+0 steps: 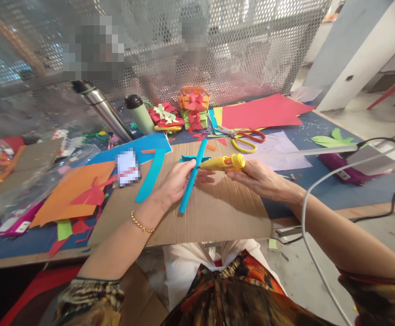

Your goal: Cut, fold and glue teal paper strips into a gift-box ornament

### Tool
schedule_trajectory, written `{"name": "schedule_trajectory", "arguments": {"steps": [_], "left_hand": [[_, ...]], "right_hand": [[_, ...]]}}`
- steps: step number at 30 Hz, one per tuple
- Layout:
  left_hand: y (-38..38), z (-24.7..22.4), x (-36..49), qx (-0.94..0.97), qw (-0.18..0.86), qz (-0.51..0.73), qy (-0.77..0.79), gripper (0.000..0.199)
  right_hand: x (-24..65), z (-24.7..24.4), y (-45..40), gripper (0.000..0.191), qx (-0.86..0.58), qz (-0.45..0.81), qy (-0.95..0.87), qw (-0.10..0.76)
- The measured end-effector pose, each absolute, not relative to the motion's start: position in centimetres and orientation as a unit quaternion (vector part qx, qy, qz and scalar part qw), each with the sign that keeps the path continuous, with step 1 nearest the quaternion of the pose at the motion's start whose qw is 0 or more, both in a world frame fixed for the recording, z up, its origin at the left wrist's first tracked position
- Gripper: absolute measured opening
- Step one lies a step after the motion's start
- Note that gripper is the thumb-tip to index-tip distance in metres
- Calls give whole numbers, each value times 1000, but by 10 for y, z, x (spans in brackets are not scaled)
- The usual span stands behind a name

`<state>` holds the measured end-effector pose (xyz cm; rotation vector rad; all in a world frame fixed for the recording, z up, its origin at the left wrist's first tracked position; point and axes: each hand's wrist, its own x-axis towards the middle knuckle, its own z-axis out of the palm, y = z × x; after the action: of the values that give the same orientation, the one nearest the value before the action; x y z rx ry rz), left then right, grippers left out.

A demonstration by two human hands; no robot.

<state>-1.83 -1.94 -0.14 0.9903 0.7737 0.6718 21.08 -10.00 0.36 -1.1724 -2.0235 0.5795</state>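
My left hand (181,179) is closed on a folded blue paper strip (188,192), which slants across a second blue piece at its middle. My right hand (257,179) grips a yellow glue gun (223,163), its nozzle pointing left at the crossing of the blue pieces. Whether the nozzle touches the paper I cannot tell. Behind the gun a long pale stick (296,154) runs to the right. Both hands are above a brown cardboard sheet (224,213). Left of my left hand lies a flat blue paper strip (151,176).
Scissors (247,138) with red and yellow handles lie beyond the gun. Small paper baskets (194,108), a green bottle (139,113) and a steel flask (105,111) stand at the back. Orange paper (71,194) is at left. A white cable (308,226) loops near my right forearm.
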Motion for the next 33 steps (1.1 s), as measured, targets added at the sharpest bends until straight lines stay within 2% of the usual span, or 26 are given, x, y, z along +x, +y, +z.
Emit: {"name": "schedule_trajectory", "arguments": {"steps": [3,8,13,19,26,33], "left_hand": [[-18,0,-18,459,743,317,370,26],[-17,0,-18,466,731,319,383,34],[-15,-3,-19,472,729,322,376,30],[-15,-4,-19,460,744,323,361,30],[-18,3,-19,460,730,324,388,40],[-20,6,-17,456,727,326,396,38]], "right_hand": [[207,6,-103,39,-435,241,-792,355],[205,2,-106,45,-434,249,-799,333],[205,-1,-106,52,-444,240,-801,321],[204,3,-106,51,-434,236,-797,347],[203,0,-109,48,-435,264,-804,308],[206,-5,-106,52,-452,248,-795,318]]}}
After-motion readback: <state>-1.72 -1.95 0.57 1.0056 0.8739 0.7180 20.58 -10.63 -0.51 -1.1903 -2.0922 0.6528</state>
